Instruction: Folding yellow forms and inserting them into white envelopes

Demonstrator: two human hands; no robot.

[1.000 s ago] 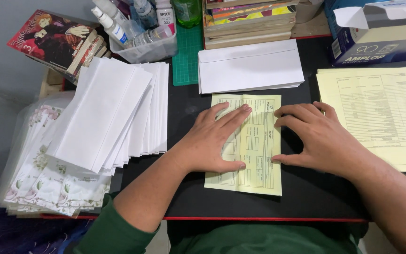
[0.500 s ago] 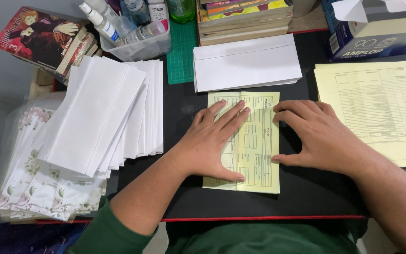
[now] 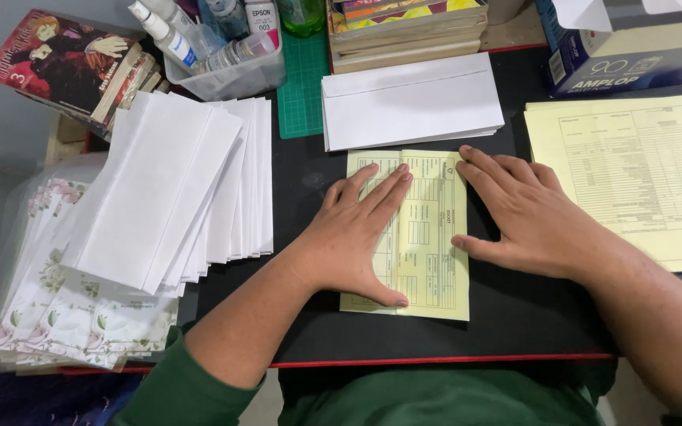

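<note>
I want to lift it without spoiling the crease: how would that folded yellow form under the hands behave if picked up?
The folded yellow form is thin paper, so probably light and floppy, sagging from one edge. The left hand presses it flat, which hints the fold may spring open once released. On the smooth black desk mat it would likely slide when pushed.

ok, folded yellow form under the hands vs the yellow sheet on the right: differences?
The folded yellow form is a narrow upright strip; the yellow sheet lies unfolded and far wider. The left hand presses flat on the form and the right hand touches its right edge; the sheet lies untouched. Both are pale yellow, printed with tables, on the black desk.
</note>
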